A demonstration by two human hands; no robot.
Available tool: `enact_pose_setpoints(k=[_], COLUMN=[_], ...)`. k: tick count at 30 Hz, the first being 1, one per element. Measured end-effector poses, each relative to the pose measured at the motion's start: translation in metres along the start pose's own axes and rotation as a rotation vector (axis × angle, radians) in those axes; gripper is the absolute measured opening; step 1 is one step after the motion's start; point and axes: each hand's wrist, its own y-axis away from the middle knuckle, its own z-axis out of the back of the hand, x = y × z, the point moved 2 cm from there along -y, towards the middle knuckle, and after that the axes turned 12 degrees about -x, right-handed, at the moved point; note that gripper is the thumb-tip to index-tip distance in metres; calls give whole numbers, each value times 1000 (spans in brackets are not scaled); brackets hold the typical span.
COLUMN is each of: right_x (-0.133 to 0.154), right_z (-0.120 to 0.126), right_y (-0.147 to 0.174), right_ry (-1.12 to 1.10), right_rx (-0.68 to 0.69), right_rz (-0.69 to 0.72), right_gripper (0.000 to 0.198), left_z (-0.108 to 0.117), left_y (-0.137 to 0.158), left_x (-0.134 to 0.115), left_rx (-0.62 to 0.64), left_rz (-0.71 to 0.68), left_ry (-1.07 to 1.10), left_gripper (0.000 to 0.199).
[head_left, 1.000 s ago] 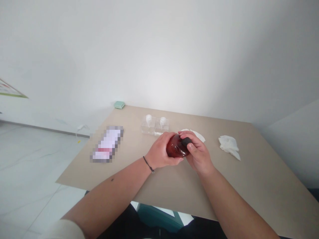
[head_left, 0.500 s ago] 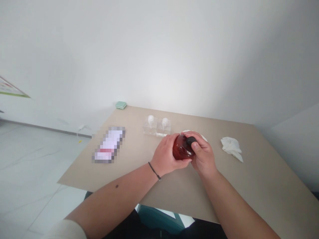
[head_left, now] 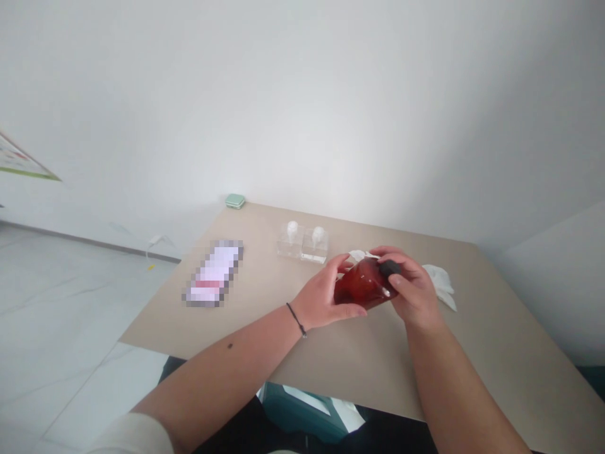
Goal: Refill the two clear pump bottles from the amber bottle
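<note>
Over the table I hold a glossy dark red bottle [head_left: 362, 284] on its side, its black cap [head_left: 390, 268] pointing right. My left hand [head_left: 319, 296] curves around the bottom end of the bottle, thumb stretched along the near side. At the cap end, my right hand [head_left: 418, 293] is closed around the neck and shoulder, with its thumb against the cap. Just behind the bottle lies something white and crumpled [head_left: 358, 255], mostly covered by the hands. To the right, a white crumpled tissue [head_left: 439, 285] is partly hidden by my right hand.
Two clear square containers with white tops, a left one [head_left: 289, 244] and a right one [head_left: 314, 252], stand behind my left hand. A blurred-out phone-like device [head_left: 215, 274] lies left, a small green case [head_left: 235, 201] at the back corner. Below the near table edge is a teal object [head_left: 297, 413].
The bottle has turned from cap towards me to lying sideways, cap to the right. My right hand moved right with the cap end; my left hand's grip loosened somewhat. The view shifted slightly.
</note>
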Motion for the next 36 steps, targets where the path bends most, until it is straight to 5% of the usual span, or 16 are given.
enact_pose_setpoints(k=[5, 11, 21, 36], right_x=[21, 15, -42, -52], right_z=[-2, -39, -53, -59], right_y=[-26, -57, -72, -72], right_ry=[26, 205, 283, 377], right_rx=[-274, -218, -306, -299], right_rz=[11, 74, 65, 58], right_gripper=[23, 25, 34, 33], left_z=[7, 6, 3, 1], left_y=[5, 9, 7, 7], left_x=[-12, -20, -14, -10], left_rx=[-126, 258, 326, 353], left_rz=[-171, -329, -303, -293], left_ry=[-251, -408, -504, -528], left_gripper=[64, 19, 20, 24])
